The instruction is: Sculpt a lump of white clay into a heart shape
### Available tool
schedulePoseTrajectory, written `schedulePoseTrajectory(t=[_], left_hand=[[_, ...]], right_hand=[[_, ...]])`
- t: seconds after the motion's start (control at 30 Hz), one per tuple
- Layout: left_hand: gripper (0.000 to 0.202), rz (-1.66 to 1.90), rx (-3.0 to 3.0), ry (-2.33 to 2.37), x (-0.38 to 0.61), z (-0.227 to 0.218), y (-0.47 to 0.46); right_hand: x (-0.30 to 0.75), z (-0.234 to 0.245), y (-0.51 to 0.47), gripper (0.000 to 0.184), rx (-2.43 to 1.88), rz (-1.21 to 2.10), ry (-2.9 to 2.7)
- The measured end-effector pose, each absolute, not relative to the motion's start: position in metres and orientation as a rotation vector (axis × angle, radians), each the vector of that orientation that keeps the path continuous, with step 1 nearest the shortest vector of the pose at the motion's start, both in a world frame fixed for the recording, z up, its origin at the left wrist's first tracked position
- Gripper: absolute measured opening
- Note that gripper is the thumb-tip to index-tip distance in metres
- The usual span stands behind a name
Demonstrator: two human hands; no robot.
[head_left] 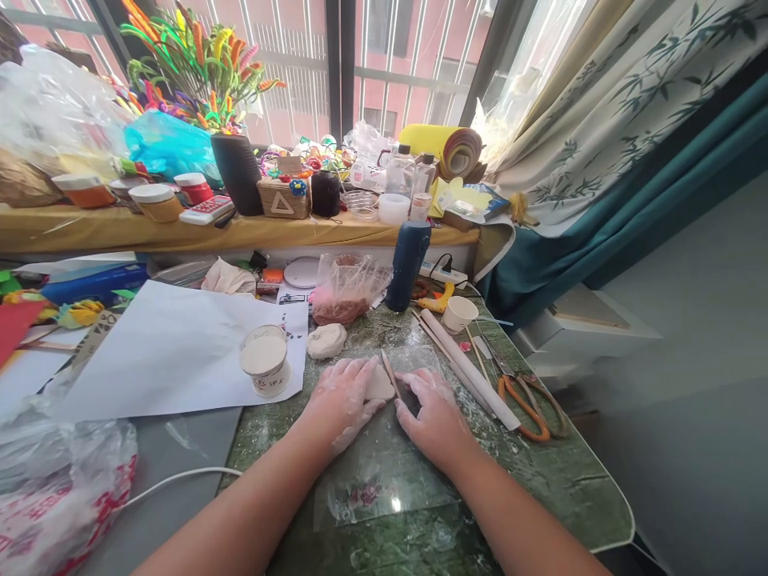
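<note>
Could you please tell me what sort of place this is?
Most likely a craft corner, perhaps in a home. A pale, clay-like lump sits on the green table, a flat pale piece lies at the left hand, and colourful fuzzy stems stand by the window.

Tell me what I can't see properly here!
Head view: the slab, partly hidden under the left hand.
Head view: writing on the cup on the paper, too small to read.
Head view: the red-printed bag, cut off by the left edge.
</note>
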State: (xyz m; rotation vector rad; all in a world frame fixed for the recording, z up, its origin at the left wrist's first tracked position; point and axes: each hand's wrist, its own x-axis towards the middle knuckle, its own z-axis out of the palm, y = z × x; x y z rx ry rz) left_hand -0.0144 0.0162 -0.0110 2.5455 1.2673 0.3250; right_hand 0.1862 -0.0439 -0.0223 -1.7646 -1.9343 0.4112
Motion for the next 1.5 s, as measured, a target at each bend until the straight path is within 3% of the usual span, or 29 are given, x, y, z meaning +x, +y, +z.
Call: schedulePoseTrajectory(t=[0.27,0.63,0.83,1.07,1.27,1.5], left_hand=[[0.059,0.338,2.595,1.286,-0.01,-0.013,0.024],[0.049,0.46,2.732,1.157,-0.018,-0.012,0.028],[0.022,0.518,2.821,1.007,-0.016,-0.007,0.027],[0.029,0.724,2.852,0.955,-0.012,-0.008,0.03],[0.028,0.794,2.573,1.084,-0.016,-0.008,0.033],[0.041,0.904,1.645,1.285,-0.015,-0.005,0.031]], right_hand=[[0.184,-0.026,-0.04,0.035,-1.823,0.229,-1.957],[0.189,-0.029,-0.037,0.037,-1.99,0.222,-1.827],[0.189,-0.028,-0.037,0.036,-1.979,0.244,-1.85],[0.189,-0.025,-0.036,0.036,-1.991,0.248,-1.871],[0.188,-0.022,-0.036,0.036,-1.981,0.28,-1.88],[0.188,-0.022,-0.036,0.036,-1.983,0.301,-1.865]])
